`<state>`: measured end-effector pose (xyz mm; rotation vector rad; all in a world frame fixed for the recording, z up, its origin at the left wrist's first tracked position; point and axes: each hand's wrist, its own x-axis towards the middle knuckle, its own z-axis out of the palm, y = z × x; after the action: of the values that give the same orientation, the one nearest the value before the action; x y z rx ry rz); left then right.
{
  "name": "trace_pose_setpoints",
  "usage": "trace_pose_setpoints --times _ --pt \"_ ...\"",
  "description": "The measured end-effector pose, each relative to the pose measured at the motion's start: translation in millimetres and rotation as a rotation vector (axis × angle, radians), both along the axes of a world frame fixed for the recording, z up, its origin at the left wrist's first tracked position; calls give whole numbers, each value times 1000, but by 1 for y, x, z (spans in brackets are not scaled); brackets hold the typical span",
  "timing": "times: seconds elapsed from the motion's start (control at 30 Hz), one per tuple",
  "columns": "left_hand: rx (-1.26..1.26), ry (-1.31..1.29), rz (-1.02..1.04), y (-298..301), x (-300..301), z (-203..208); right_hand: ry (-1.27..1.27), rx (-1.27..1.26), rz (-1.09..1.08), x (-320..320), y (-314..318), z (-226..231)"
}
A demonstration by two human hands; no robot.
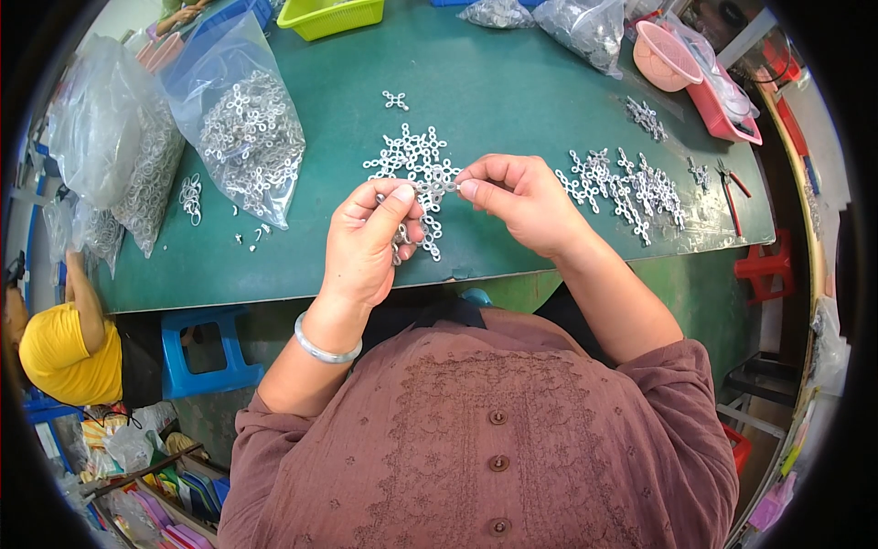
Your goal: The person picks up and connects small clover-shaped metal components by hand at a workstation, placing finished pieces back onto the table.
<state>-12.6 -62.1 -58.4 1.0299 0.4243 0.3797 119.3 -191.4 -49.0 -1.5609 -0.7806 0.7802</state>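
Note:
Over the near edge of the green table, my left hand is closed on small grey ringed pieces, with a few showing below its fingers. Thumb and forefinger pinch at its top. My right hand pinches the end of a similar small ringed piece between thumb and forefinger; its exact outline merges with the heap behind. That heap of grey cross-shaped ringed pieces spreads on the table just beyond and beneath my hands. A single cross-shaped piece lies apart, farther off. Another spread of these pieces is right of my right hand.
Clear bags of grey pieces stand at left, more bags at far right. Red-handled pliers, a pink basket and a yellow-green tray are on the table. A person in yellow is at left, near a blue stool.

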Motion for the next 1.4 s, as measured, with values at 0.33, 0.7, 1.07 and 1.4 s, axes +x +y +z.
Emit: trace_pose_setpoints --times 0.33,0.7,1.07,1.4 --pt "-131 -17 -32 1 0 -3 -12 48 -50 -5 -1 0" --pt "-224 -93 -59 3 -1 -7 -245 178 -36 -9 0 -3" --pt "-254 -107 -70 5 -3 -10 -131 139 -19 -10 1 -3" --pt "-499 -149 -72 14 -3 -13 -839 -155 -67 31 14 -17"
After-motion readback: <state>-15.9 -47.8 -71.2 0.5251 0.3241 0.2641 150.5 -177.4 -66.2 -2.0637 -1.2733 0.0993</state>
